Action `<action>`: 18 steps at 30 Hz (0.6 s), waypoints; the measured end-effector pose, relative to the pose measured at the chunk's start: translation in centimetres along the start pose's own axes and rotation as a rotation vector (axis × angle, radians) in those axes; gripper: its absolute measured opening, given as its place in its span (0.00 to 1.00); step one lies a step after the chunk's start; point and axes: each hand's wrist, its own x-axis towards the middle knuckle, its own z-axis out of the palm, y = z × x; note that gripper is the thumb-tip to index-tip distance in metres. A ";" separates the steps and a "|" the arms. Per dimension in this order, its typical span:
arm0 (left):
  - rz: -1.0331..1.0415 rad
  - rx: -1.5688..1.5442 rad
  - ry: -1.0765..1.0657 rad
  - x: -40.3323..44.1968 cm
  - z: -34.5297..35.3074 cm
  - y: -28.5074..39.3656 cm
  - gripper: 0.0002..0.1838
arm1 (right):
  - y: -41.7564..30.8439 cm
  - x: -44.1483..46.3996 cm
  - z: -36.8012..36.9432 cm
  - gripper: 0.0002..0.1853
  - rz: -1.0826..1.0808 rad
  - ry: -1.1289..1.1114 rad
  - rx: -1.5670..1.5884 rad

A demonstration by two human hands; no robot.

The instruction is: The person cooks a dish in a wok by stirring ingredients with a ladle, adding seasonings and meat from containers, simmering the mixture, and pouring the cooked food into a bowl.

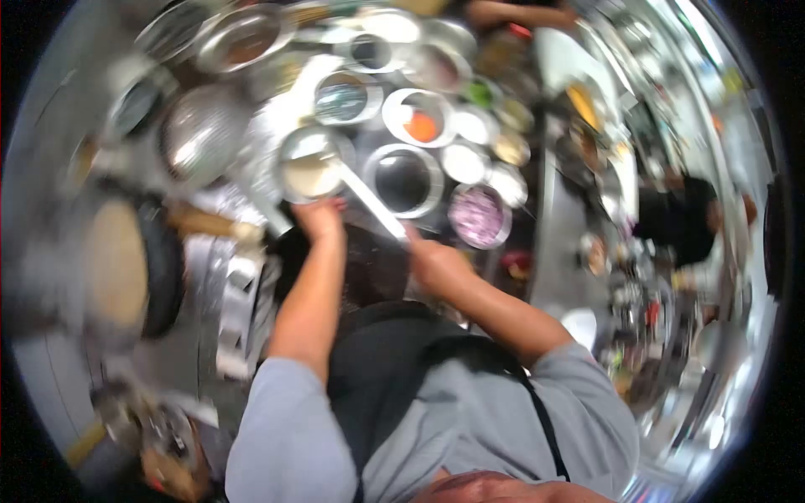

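My left hand (321, 215) is closed at the near rim of a round metal bowl (293, 144), which holds a cream-coloured, batter-like mixture (310, 176). In my right hand (438, 263) is the end of a long, pale, flat-handled utensil (373, 201). It slants up and left into the bowl, and blur keeps its head from showing clearly. Just right of that bowl is a dark-looking metal bowl (402, 182). Chopped purple onion (479, 216) fills another bowl above and right of my right hand.
A round dark pan (165, 277) with a pale tan surface inside sits at left, blurred by haze. Bowls crowd the counter's far side, one with something orange (421, 127). A perforated metal dome (199, 134) is at upper left. Another person's arm (520, 14) shows at top.
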 end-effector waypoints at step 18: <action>0.044 0.181 0.026 -2.2 1.2 2.4 0.17 | 2.7 -0.9 -1.1 0.39 -0.072 0.101 -0.038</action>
